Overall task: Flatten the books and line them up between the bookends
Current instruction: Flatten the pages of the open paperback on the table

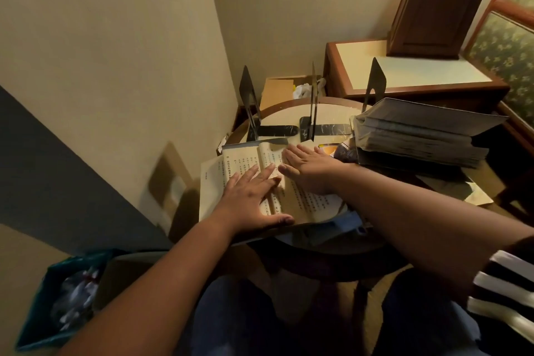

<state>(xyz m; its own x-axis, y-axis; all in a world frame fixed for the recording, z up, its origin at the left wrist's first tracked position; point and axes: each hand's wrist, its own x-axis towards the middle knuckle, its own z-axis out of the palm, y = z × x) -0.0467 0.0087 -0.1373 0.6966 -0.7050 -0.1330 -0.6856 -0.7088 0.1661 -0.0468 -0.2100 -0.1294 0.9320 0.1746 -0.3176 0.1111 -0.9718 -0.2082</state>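
Observation:
An open book [239, 160] with yellowed pages of printed text lies on the round table [332, 113], its left page hanging past the table's edge. My left hand [251, 196] presses flat on the left page near the spine, fingers straight. My right hand [306, 165] lies flat on the right page, fingers straight and spread. Behind the book stand three black metal bookends: a left bookend [250, 101], a middle bookend [313, 101] and a right bookend [375, 81]. A thick stack of books [419, 136] with warped pages lies on the right of the table.
A blue object [344, 225] sticks out under the open book at the table's near edge. Loose papers [474, 191] lie at the right. A wooden side cabinet [404, 72] stands behind the table. A teal bin [66, 298] with rubbish sits on the floor at lower left.

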